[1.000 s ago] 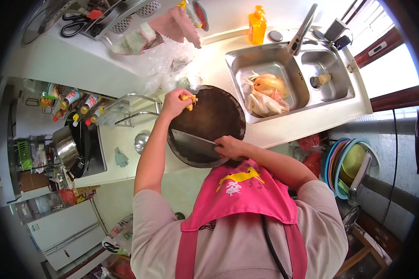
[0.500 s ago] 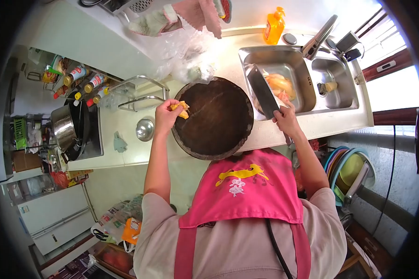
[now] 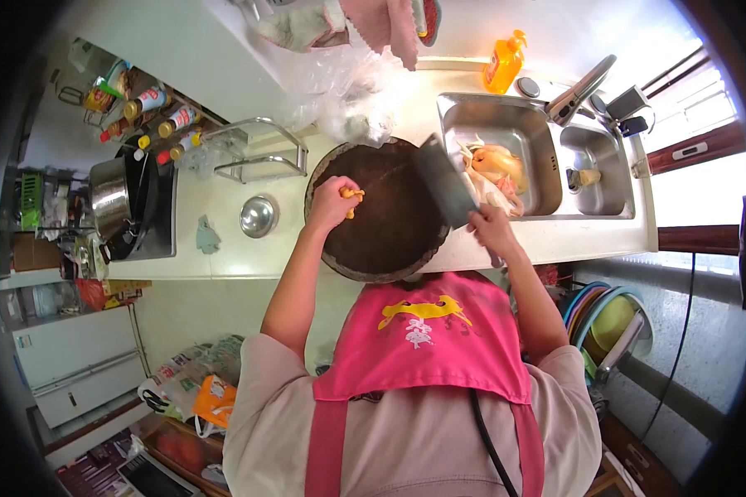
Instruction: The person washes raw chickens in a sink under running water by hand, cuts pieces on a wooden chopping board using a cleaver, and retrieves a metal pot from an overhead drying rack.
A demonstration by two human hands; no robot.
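My left hand (image 3: 330,205) is closed around a small yellow piece of chicken (image 3: 353,199), over the left part of a round dark wooden chopping block (image 3: 385,236). The fingers partly cover the piece. In my right hand (image 3: 492,230) is a cleaver (image 3: 448,184), gripped by its handle, its broad blade reaching over the block's right edge. Beyond the blade, a pale yellow whole chicken (image 3: 499,166) lies in the larger basin of the steel sink (image 3: 539,116).
Behind the block are clear plastic bags (image 3: 352,95) and a metal rack (image 3: 265,149). A metal bowl (image 3: 259,216) stands left of my arm. An orange pump bottle (image 3: 504,65) and the faucet (image 3: 580,89) stand behind the sink. Pots (image 3: 112,195) sit far left.
My left hand has moved right, further over the block, with the piece of chicken. The cleaver has swung left from the sink's edge to over the block's right side.
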